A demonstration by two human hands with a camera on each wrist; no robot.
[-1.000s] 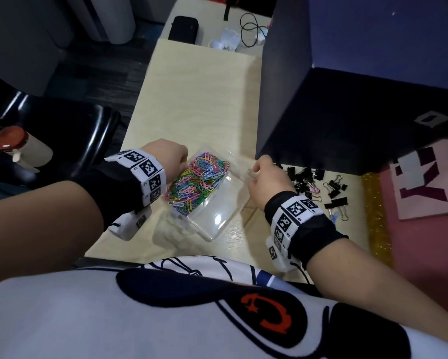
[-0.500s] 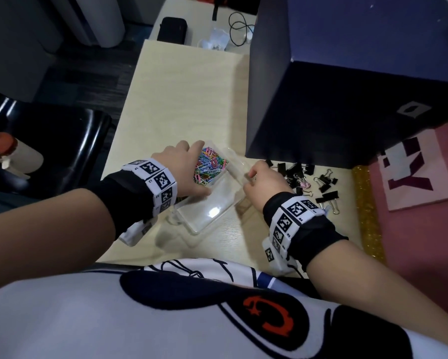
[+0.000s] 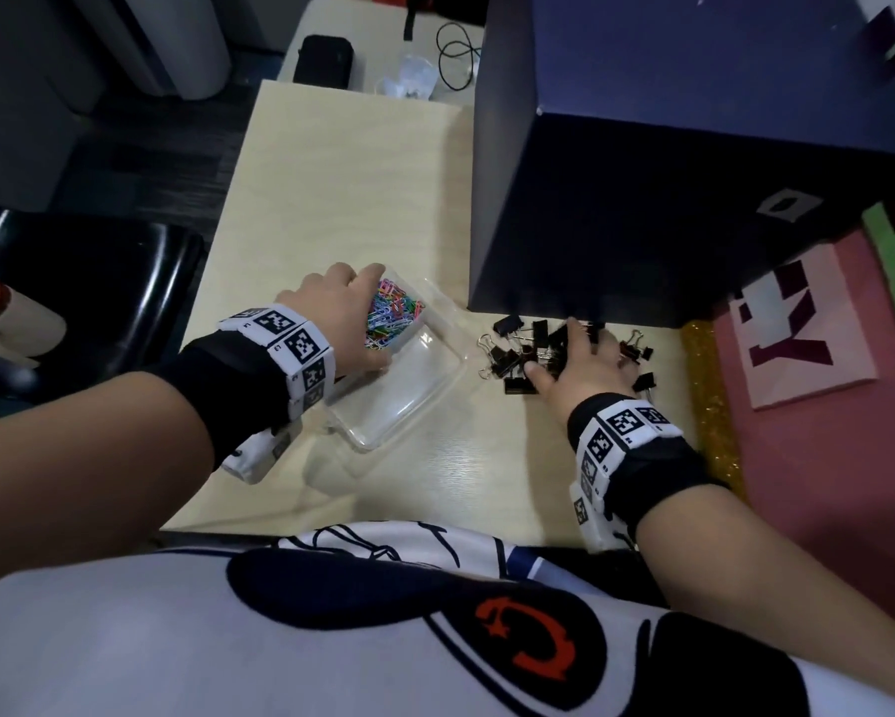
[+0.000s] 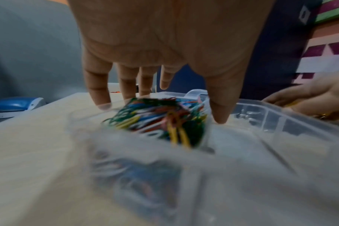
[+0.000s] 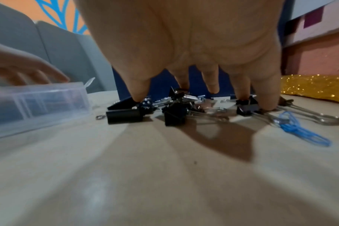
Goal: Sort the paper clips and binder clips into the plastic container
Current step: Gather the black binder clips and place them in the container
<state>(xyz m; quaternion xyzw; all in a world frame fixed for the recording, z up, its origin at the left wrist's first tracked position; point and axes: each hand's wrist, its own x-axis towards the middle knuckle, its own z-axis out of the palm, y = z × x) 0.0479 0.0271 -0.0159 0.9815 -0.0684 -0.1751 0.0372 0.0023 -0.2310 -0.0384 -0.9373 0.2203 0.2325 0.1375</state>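
Raking the binder clips (image 3: 531,349) together works best if the right hand (image 3: 582,364), its fingers spread and planted on the pile beside the dark box (image 3: 693,173), closes under them before lifting. The left hand (image 3: 339,323), fingers straight and apart, steadies the container (image 3: 409,401), whose far end holds the paper clips (image 3: 391,315). The container lies just left of the pile, its long axis diagonal, near-left to far-right.

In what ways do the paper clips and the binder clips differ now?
The paper clips are many-coloured; the binder clips are black with silver handles. The paper clips lie inside the plastic container under the left hand; the binder clips lie on the table under the right hand.
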